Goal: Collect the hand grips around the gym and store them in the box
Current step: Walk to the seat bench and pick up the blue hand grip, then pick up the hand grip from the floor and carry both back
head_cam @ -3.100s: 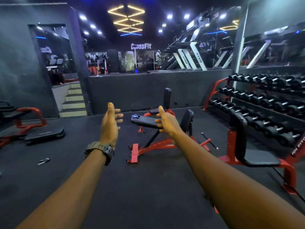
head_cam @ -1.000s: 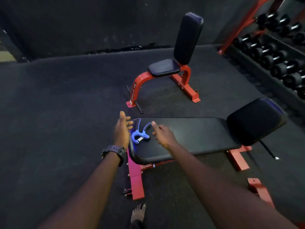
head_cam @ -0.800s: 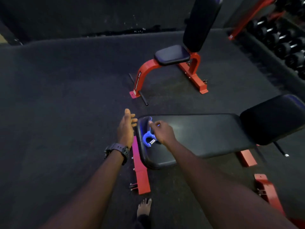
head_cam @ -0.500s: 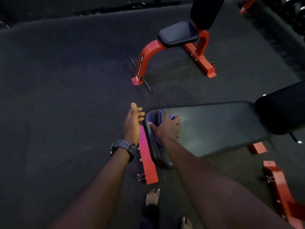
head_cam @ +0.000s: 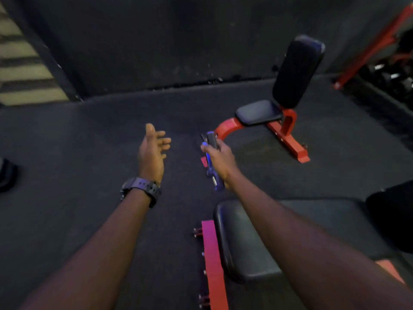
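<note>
At frame centre, right hand (head_cam: 220,159) grips blue hand grip (head_cam: 211,166); left hand (head_cam: 153,153) spread, empty, above floor (head_cam: 67,153).

hand grip (head_cam: 211,166) lifted off bench (head_cam: 243,242), right hand (head_cam: 220,161)

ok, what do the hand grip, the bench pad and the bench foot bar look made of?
Hand grip: blue, glossy, probably plastic; dark handle looks like foam or rubber; a small silvery part, likely a metal spring.
Bench pad: black, smooth with a soft sheen, looks like vinyl over padding.
Foot bar: flat, red painted, with bolts at its edge, probably steel.
</note>
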The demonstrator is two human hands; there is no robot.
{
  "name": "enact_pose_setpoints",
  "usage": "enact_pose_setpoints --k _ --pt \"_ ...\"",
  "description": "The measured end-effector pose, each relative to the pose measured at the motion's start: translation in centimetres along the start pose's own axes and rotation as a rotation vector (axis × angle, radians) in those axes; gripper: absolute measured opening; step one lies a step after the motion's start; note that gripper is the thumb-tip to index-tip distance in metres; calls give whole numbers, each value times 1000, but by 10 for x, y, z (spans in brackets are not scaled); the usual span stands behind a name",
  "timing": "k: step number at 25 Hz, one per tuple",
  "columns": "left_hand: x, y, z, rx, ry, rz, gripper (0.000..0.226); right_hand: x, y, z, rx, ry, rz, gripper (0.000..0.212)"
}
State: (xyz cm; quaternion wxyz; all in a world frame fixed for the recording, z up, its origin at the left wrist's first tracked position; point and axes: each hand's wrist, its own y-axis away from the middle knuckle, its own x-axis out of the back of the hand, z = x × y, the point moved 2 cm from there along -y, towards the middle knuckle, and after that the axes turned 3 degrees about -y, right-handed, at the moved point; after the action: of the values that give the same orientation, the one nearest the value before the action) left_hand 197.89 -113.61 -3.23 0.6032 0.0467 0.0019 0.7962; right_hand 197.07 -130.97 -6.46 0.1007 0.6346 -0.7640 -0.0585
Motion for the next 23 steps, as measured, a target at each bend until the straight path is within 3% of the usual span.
enact_pose_setpoints --k 2,4,9,16,19,23 --pt "28 -8 80 -160 31 52 71 -22 8 -91 147 -82 -129 52" --pt "59 -3 146 -283 47 101 69 -43 26 -165 300 -126 -216 64" --pt "143 33 219 -405 72 288 68 -86 74 -255 511 -201 -364 55" --pt "247 102 232 -453 23 520 66 -167 128 -262 530 -239 -579 66" --pt "297 142 205 -405 25 626 72 -220 164 -235 492 -180 -710 58" --pt "374 204 135 -290 36 807 62 -291 219 -171 384 -107 -854 51"
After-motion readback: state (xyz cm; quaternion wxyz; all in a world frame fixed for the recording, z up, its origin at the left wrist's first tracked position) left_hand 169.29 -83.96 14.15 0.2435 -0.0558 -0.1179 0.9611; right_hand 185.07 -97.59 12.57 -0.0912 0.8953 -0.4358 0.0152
